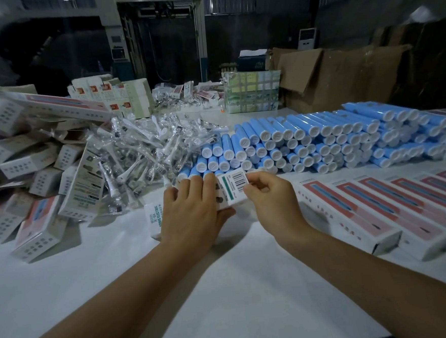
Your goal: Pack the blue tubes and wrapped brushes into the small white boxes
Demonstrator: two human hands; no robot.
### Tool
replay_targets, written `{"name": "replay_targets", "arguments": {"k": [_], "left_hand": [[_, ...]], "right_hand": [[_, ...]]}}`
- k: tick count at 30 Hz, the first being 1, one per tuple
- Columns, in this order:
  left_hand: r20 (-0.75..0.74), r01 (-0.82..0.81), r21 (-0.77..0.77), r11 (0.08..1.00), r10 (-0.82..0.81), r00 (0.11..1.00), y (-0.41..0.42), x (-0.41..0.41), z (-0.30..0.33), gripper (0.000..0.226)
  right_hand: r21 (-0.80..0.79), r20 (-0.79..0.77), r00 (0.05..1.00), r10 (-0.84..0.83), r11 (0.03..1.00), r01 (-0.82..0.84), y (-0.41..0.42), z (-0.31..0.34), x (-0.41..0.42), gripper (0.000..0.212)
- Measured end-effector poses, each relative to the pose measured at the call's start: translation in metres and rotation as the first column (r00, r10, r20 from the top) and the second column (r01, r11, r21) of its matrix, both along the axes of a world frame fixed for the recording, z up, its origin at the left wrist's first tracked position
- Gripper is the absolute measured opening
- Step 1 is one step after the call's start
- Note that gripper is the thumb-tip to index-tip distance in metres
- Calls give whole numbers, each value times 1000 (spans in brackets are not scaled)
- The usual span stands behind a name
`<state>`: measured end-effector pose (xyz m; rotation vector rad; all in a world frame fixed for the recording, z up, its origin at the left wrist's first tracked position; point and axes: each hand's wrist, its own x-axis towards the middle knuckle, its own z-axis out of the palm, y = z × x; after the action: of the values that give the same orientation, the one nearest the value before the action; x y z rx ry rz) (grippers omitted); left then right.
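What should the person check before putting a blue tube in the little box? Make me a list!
1. Small white box held: ok, left hand grips it.
2. End flap open: ok, right hand pinches it.
3. Box empty inside: cannot tell.
4. Blue tubes near: ok, stacked just behind the box.
5. Wrapped brushes near: ok, piled to the left.
6. A hand free to pick: not ok, both busy.

Small white box (226, 195): middle hidden under left hand (193, 210)
Left box pile (18, 162): blurred — cut by edge
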<state>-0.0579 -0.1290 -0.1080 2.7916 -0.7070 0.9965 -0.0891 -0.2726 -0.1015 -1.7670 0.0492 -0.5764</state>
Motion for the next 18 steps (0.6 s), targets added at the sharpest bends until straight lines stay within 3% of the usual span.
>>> {"name": "replay_targets", "arguments": {"k": [7, 11, 14, 16, 17, 18], "left_hand": [[-12, -32, 43, 999, 32, 999, -1, 0, -1, 68], [-37, -37, 27, 999, 38, 999, 0, 1, 0, 67], [-35, -20, -14, 1000, 20, 999, 1, 1, 1, 66], [-34, -8, -33, 999, 6, 999, 2, 1, 2, 66], [-36, -6, -41, 999, 5, 999, 2, 1, 2, 68], [-37, -6, -46, 999, 5, 999, 2, 0, 2, 69]], "right_hand": [[18, -72, 997, -27, 999, 29, -3, -2, 6, 17], [-56, -50, 998, -31, 998, 28, -5, -2, 6, 14], [-119, 56, 968, -244, 961, 249, -17, 6, 9, 20], [38, -11, 947, -320, 947, 320, -25, 11, 12, 29], [238, -104, 968, -227, 940, 246, -25, 13, 12, 35], [497, -173, 984, -30, 860, 114, -22, 13, 12, 36]]}}
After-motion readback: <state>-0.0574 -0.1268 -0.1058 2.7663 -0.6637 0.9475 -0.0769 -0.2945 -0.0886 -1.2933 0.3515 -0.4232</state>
